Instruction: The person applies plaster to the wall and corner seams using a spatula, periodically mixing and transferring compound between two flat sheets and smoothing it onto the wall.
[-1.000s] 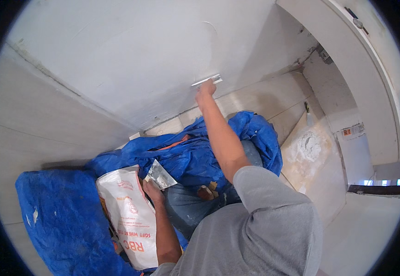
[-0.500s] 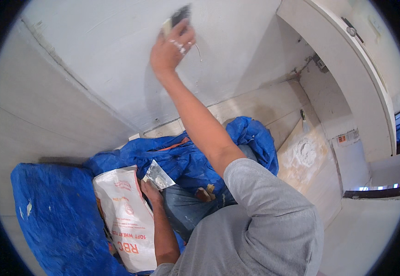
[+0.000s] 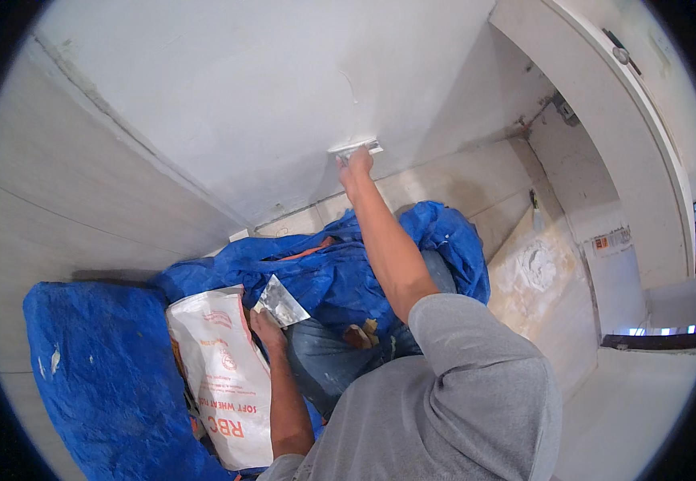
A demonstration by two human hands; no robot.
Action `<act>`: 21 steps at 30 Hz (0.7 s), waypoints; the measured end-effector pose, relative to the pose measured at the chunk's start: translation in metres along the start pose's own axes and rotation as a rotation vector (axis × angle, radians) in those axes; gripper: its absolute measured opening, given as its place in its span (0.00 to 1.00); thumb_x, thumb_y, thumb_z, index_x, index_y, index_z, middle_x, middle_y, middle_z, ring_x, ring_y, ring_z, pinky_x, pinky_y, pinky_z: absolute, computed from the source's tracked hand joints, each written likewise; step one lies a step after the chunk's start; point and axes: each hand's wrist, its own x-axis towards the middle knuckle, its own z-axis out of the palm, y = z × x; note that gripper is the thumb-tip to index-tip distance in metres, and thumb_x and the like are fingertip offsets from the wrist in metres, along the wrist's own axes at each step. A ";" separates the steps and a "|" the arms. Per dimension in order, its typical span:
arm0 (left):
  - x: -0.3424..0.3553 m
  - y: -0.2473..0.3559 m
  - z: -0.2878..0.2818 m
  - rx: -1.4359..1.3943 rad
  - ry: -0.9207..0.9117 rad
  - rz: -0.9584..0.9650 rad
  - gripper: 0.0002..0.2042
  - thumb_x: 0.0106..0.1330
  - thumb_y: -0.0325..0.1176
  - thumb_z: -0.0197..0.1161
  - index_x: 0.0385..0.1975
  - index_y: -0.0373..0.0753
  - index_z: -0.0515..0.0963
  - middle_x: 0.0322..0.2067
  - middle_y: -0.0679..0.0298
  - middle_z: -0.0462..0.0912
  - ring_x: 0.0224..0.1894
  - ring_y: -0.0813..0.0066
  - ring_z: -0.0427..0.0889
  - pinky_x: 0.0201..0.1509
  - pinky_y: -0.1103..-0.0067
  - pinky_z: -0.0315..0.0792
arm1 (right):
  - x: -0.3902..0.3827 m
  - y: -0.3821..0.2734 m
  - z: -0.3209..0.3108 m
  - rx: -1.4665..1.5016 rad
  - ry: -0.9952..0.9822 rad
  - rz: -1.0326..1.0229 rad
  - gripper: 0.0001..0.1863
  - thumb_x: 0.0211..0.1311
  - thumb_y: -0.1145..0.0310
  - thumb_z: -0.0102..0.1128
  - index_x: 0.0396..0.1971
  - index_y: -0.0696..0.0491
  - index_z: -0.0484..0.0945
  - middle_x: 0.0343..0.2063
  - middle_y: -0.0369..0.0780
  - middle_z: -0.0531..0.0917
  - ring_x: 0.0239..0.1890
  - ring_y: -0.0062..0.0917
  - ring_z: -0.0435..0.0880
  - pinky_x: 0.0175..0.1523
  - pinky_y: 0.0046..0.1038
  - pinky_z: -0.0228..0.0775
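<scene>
My right hand (image 3: 355, 166) is closed on a putty knife (image 3: 369, 147), whose wide blade lies against the white wall (image 3: 227, 96) low down, just above the floor. White filler shows along the blade. A thin curved streak (image 3: 349, 83) marks the wall above it. Down by my knee, my left hand (image 3: 267, 327) is closed on a second putty knife (image 3: 284, 303), a flat metal blade smeared with white filler. Its handle is hidden in my fingers. A white printed sack (image 3: 221, 373) lies beside my left forearm.
Blue tarpaulin (image 3: 95, 377) lies bunched at the left and around my legs. To the right, a board (image 3: 516, 280) on the floor carries a mound of white filler (image 3: 537, 265), with another small tool (image 3: 535, 210) at its far end. A curved white panel edge (image 3: 644, 144) juts in at the right.
My right hand has come down the wall and slightly right with its putty knife, the blade now flat on the wall near the floor. My left hand holds its blade nearly still.
</scene>
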 end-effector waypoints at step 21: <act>-0.041 0.038 0.037 -0.088 0.099 0.223 0.15 0.72 0.32 0.49 0.51 0.30 0.76 0.44 0.58 0.81 0.49 0.69 0.78 0.56 0.73 0.70 | -0.182 -0.024 -0.110 -0.790 -0.809 -0.622 0.17 0.73 0.62 0.57 0.47 0.62 0.80 0.38 0.40 0.86 0.41 0.21 0.81 0.47 0.29 0.72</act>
